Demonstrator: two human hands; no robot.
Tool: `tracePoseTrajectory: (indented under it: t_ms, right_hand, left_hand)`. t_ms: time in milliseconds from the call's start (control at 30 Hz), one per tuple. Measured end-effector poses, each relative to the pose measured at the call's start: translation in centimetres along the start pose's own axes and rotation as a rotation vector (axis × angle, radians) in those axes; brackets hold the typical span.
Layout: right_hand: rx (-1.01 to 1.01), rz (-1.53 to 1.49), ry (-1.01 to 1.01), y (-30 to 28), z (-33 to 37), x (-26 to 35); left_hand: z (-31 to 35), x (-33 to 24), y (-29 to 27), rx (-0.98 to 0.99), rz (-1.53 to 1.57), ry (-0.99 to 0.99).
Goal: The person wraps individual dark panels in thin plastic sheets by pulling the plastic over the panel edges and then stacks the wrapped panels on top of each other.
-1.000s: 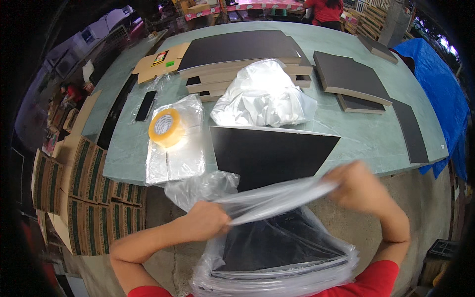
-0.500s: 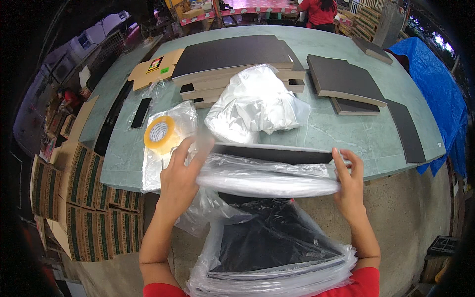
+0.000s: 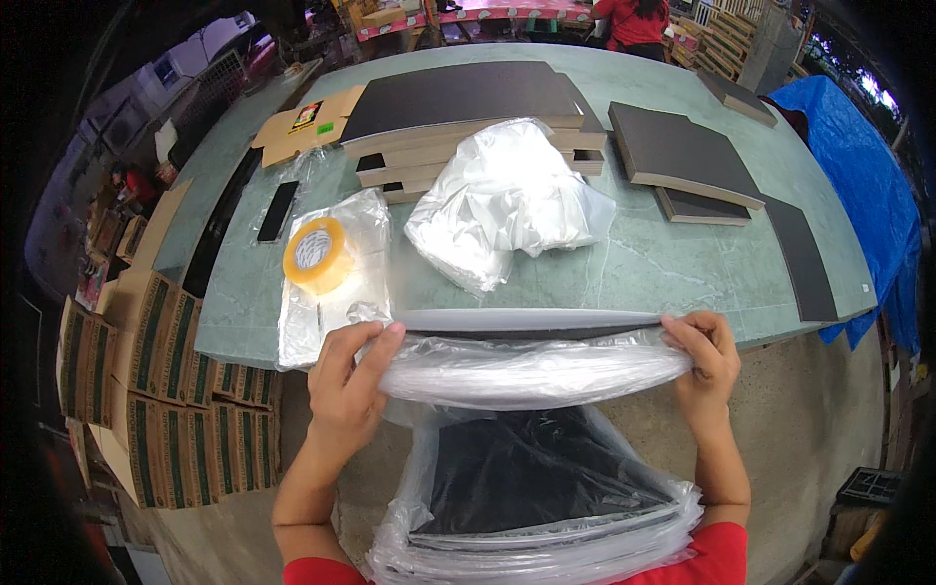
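Note:
Between my two hands is a black board (image 3: 526,319) with a pale grey edge or underside, its lower part inside a clear plastic bag (image 3: 536,372). My left hand (image 3: 341,390) pinches the board and the bag's mouth at the left corner, thumb on top. At the opposite corner my right hand (image 3: 710,363) grips them with curled fingers. Below, close to my body, rests a stack of black boards in clear plastic (image 3: 536,473). A roll of yellowish clear tape (image 3: 336,268) sits on a pile of flat plastic bags (image 3: 361,229), just beyond my left hand.
On the green table (image 3: 663,263) lie a crumpled plastic bundle (image 3: 507,195), stacked black boards (image 3: 448,97), more boards (image 3: 682,151), a phone (image 3: 279,212) and a cardboard piece (image 3: 292,136). Cartons (image 3: 161,380) stand at left, a blue tarp (image 3: 853,185) at right. Another person (image 3: 634,24) is at the back.
The board has tilted, so more of its pale side shows and less black. Both hands have come slightly nearer me, and the right has moved a little outward.

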State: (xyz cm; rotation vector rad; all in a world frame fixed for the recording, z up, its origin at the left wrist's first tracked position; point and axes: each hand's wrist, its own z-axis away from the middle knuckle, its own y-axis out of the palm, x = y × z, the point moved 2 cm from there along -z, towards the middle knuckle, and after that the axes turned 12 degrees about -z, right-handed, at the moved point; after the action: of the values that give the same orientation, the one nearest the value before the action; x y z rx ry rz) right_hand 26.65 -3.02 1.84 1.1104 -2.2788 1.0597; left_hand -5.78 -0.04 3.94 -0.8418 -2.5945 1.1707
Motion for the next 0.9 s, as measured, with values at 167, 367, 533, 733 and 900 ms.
tracePoseTrajectory:
  t_ms: [167, 367, 533, 733, 900]
  right_hand:
    - [0.115, -0.081, 0.126, -0.4, -1.5, 0.0]
    - [0.535, -1.217, 0.836, -1.4, -2.4, -6.4]
    - [0.615, -1.412, 1.278, 3.5, 8.2, -11.2]
    - [0.502, -0.551, 1.269, 13.3, 17.3, -19.0]
    - [0.519, 0.047, 1.097, 17.3, 22.6, -23.7]
  left_hand:
    - [-1.0, 1.2, 0.0, 0.042, 0.195, -0.106]
    - [-0.7, 6.2, 3.0, 0.572, 1.222, -0.647]
    - [10.8, 6.2, 7.7, 0.908, 1.704, -0.904]
    - [24.2, 7.8, 20.7, 1.090, 1.385, -1.347]
    - [28.9, 8.0, 23.6, 0.949, 0.907, -1.188]
